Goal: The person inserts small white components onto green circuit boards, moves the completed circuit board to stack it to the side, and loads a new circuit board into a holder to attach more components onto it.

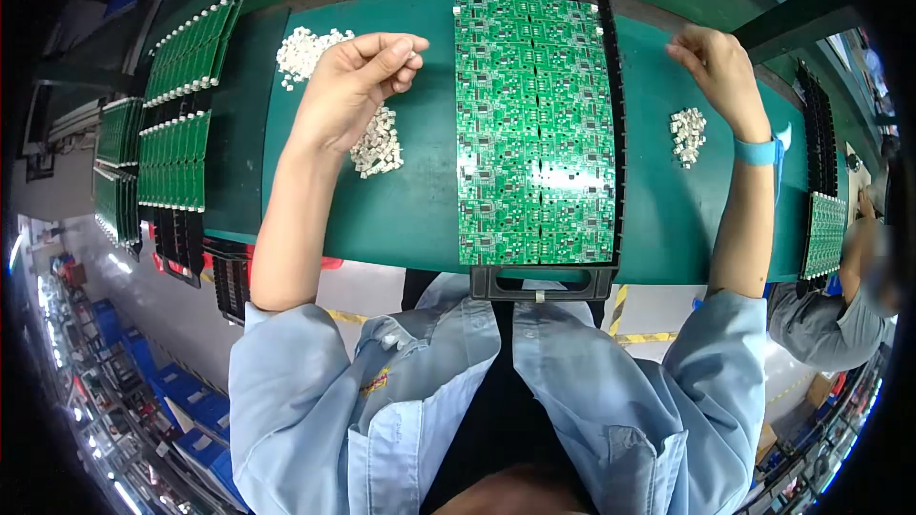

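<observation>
The green circuit board (pixel 536 133) lies at the centre of the frame, on a black rack (pixel 485 284) whose handle sticks out past the table's (pixel 420 215) near edge; a bump from your body there could jolt the board. Your left hand (pixel 355 86) is left of it, thumb and curled fingers together, but whether they pinch a small piece, I can't tell. A loose pinch could drop one onto the board. Your wrist is close to the near-left pile of white pieces (pixel 379 147), so a low sweep could scatter them. Your right hand (pixel 720 72), upper right, is above the right pile (pixel 687 137); its fingertips are blurred, so I can't say whether they're apart or together. Your left forearm and hand partly cover the left piles, and the rack's far end is cut off at the top.
</observation>
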Demonstrator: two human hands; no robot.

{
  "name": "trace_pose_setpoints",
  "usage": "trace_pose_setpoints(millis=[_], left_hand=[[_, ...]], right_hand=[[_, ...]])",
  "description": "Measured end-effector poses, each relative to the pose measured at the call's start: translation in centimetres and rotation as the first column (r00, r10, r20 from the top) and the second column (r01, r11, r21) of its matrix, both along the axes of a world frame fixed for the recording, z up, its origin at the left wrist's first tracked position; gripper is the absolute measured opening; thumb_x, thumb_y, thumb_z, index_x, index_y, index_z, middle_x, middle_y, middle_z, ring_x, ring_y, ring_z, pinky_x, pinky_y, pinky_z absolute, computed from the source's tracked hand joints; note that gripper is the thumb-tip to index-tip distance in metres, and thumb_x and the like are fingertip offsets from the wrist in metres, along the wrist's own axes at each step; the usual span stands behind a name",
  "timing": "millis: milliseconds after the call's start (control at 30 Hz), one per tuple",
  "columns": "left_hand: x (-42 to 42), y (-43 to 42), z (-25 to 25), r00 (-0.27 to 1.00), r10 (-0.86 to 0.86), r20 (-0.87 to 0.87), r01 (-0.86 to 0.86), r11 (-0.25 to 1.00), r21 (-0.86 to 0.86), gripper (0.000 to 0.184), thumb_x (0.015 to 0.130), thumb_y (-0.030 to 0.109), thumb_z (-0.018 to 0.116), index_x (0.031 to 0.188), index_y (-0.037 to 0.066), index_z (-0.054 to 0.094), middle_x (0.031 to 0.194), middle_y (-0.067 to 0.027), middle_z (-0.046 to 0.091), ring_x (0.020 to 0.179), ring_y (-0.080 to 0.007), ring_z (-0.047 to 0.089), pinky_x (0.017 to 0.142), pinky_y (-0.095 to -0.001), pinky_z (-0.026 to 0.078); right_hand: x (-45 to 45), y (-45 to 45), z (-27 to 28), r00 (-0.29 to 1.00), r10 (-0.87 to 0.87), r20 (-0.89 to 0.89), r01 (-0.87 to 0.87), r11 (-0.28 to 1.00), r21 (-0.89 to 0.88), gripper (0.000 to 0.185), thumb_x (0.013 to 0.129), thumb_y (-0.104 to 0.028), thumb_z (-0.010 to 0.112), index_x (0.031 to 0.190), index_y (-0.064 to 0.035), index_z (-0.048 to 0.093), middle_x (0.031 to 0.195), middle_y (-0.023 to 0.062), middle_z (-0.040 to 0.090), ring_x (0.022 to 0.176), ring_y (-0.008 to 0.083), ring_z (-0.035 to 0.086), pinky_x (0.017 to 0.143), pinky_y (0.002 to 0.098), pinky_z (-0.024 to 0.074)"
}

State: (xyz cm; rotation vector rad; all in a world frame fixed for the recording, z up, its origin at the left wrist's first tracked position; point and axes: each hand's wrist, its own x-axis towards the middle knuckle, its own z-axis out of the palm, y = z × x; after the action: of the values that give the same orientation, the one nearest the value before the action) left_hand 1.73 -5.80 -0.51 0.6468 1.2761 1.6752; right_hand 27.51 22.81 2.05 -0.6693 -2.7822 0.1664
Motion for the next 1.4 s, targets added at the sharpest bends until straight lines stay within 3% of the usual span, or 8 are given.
trace_pose_setpoints(millis=[200, 333, 533, 700, 833, 1000, 1167, 1400], left_hand=[[-0.2, 0.8, -0.8, 0.999, 0.028, -0.028, -0.029, 0.998, -0.049, 0.022, 0.088, 0.01, 0.063, 0.101, -0.008, 0.064, 0.084, -0.0104, 0.063, 0.07, -0.0128, 0.054, 0.069, -0.0206, 0.047], [-0.9, 0.8, -1.3, 0.999, -0.029, -0.03, 0.027, 0.999, -0.045, 0.022, 0.088, 0.009, 0.064, 0.101, -0.008, 0.064, 0.085, -0.0112, 0.064, 0.069, -0.0125, 0.054, 0.068, -0.0203, 0.047], [0.1, 1.7, -0.4, 0.991, 0.043, -0.126, -0.056, 0.993, -0.1, 0.019, 0.087, 0.008, 0.064, 0.098, -0.007, 0.064, 0.085, -0.0113, 0.065, 0.071, -0.0116, 0.055, 0.068, -0.0196, 0.046], [0.1, 2.8, -0.4, 0.941, 0.078, -0.329, -0.12, 0.987, -0.109, 0.014, 0.087, 0.006, 0.063, 0.094, -0.006, 0.066, 0.083, -0.0096, 0.065, 0.074, -0.0099, 0.056, 0.07, -0.0186, 0.046], [0.8, 3.5, -0.7, 0.829, 0.072, -0.555, -0.155, 0.983, -0.103, 0.012, 0.086, 0.005, 0.063, 0.092, -0.004, 0.067, 0.086, -0.0069, 0.064, 0.077, -0.0101, 0.057, 0.073, -0.0196, 0.046], [0.8, 4.4, -1.7, 0.715, 0.111, -0.69, -0.198, 0.979, -0.048, 0.013, 0.085, 0.006, 0.064, 0.092, -0.003, 0.067, 0.09, -0.0047, 0.063, 0.079, -0.0113, 0.057, 0.075, -0.0215, 0.046], [0.5, 4.8, -2.4, 0.703, 0.128, -0.699, -0.213, 0.976, -0.036, 0.014, 0.085, 0.008, 0.064, 0.091, -0.003, 0.067, 0.093, -0.0037, 0.062, 0.079, -0.0123, 0.056, 0.074, -0.0229, 0.045], [0.4, 4.7, -2.2, 0.675, 0.097, -0.731, -0.209, 0.976, -0.064, 0.013, 0.085, 0.009, 0.064, 0.091, -0.003, 0.068, 0.092, -0.0036, 0.062, 0.077, -0.012, 0.056, 0.072, -0.0222, 0.044]], right_hand=[[6.7, 0.5, -0.3, 0.987, -0.078, 0.142, 0.1, 0.983, -0.155, 0.011, 0.081, -0.011, 0.067, 0.082, 0.0002, 0.067, 0.069, 0.0051, 0.063, 0.055, 0.0148, 0.049, 0.052, 0.0271, 0.0399], [6.6, -0.8, -1.1, 0.998, 0.037, 0.046, -0.021, 0.955, -0.295, 0.01, 0.08, -0.01, 0.067, 0.08, -0.0003, 0.068, 0.069, 0.0061, 0.061, 0.054, 0.0153, 0.049, 0.051, 0.0278, 0.0399], [5.1, -2.1, -2.3, 0.994, 0.108, 0.031, -0.099, 0.973, -0.207, 0.011, 0.079, -0.01, 0.067, 0.077, 0.0007, 0.067, 0.068, 0.007, 0.059, 0.053, 0.0174, 0.049, 0.052, 0.0294, 0.0399], [4.6, -2.4, -2.0, 0.981, 0.186, 0.057, -0.176, 0.972, -0.158, 0.01, 0.078, -0.008, 0.066, 0.076, 0.0014, 0.064, 0.068, 0.0079, 0.056, 0.054, 0.0198, 0.049, 0.054, 0.031, 0.0402], [4.8, -2.1, -2.4, 0.963, 0.255, 0.083, -0.256, 0.967, 0.005, 0.01, 0.076, -0.006, 0.067, 0.076, 0.0013, 0.06, 0.071, 0.0081, 0.055, 0.057, 0.021, 0.048, 0.055, 0.0319, 0.0402], [5.1, -2.4, -2.0, 0.969, 0.249, -0.011, -0.249, 0.967, -0.051, 0.011, 0.077, -0.006, 0.067, 0.078, 0.0011, 0.059, 0.073, 0.0076, 0.055, 0.058, 0.02, 0.048, 0.056, 0.0317, 0.0401], [5.7, -2.5, -1.5, 0.983, 0.178, 0.044, -0.168, 0.971, -0.171, 0.01, 0.078, -0.006, 0.067, 0.079, 0.0015, 0.059, 0.074, 0.0067, 0.055, 0.059, 0.019, 0.048, 0.055, 0.0307, 0.0399], [6.0, -2.7, -1.4, 0.988, 0.152, 0.016, -0.147, 0.973, -0.178, 0.009, 0.079, -0.005, 0.066, 0.079, 0.0014, 0.06, 0.074, 0.0064, 0.057, 0.058, 0.0187, 0.049, 0.054, 0.0295, 0.0394]])
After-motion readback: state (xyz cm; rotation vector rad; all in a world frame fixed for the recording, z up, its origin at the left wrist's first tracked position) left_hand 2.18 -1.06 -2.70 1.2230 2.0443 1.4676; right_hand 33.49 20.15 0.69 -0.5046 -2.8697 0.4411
